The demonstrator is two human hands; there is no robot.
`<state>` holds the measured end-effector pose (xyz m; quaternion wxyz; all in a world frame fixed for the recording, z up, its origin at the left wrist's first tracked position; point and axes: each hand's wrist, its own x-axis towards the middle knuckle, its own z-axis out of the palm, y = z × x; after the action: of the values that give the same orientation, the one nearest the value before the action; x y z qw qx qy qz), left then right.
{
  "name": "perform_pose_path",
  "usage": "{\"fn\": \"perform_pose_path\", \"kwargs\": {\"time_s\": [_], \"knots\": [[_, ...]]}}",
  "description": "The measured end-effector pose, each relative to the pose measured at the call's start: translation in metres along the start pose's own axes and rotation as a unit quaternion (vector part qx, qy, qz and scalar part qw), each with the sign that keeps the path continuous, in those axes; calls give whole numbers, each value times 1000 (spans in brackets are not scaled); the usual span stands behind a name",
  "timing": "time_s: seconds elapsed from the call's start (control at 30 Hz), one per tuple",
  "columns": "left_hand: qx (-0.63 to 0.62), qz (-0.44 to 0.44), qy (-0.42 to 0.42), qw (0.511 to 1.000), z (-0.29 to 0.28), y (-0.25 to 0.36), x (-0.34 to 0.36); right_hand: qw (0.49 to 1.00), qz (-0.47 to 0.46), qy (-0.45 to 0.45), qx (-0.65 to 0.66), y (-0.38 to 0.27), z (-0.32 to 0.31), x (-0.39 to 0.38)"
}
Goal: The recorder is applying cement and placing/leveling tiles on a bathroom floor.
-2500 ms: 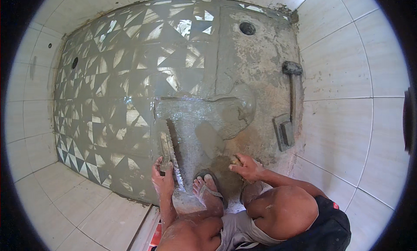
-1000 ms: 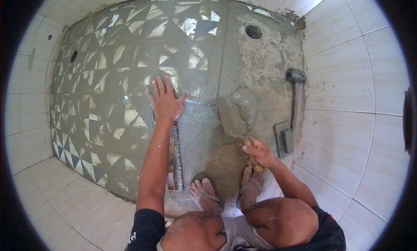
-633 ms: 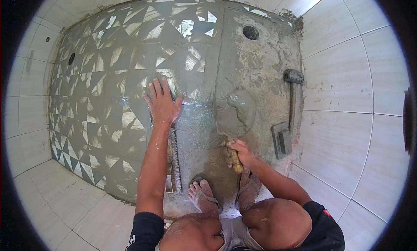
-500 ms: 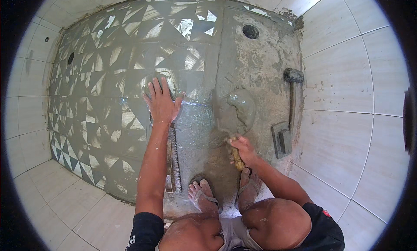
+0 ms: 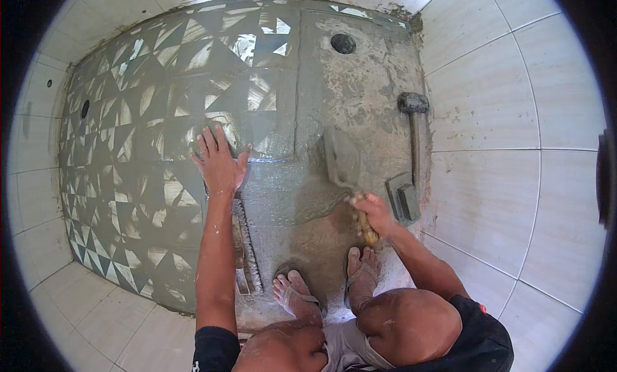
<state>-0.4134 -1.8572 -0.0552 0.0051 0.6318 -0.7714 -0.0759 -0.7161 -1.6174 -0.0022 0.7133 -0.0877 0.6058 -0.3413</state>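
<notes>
My left hand (image 5: pixel 222 168) lies flat with its fingers spread on the wet, cement-smeared patterned floor tiles (image 5: pixel 148 134). My right hand (image 5: pixel 375 216) is wrapped round the yellowish handle of a trowel (image 5: pixel 342 154). The trowel's grey, mortar-coated blade points away from me, over the bare rough floor right of the tiles. Wet grey mortar (image 5: pixel 273 190) spreads in a layer between my two hands, its front edge ending near the trowel. Beside my left forearm lies a long narrow tool (image 5: pixel 249 250) with a ragged, whitish crusted edge, partly hidden by the arm.
On the right lie a black-headed mallet (image 5: pixel 413 103) and a grey float (image 5: pixel 403 199) with a block handle. A round drain hole (image 5: pixel 343 44) opens in the bare floor at the far side. Pale wall tiles (image 5: pixel 488 108) close in the right. My sandalled feet (image 5: pixel 299 291) are near.
The trowel has swung to the right, and its blade is turned to a new angle. More mortar now covers the floor before my feet. The view has shifted slightly; my left hand stays flat.
</notes>
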Motion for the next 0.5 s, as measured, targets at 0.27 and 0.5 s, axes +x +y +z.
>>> {"fn": "perform_pose_path", "kwargs": {"time_s": [0.27, 0.5], "knots": [[-3, -1, 13, 1000, 5, -1, 1, 923, -100, -113, -353, 48, -30, -52], [-13, 4, 22, 1000, 6, 8, 3, 923, -74, -33, -376, 27, -81, -46]]}}
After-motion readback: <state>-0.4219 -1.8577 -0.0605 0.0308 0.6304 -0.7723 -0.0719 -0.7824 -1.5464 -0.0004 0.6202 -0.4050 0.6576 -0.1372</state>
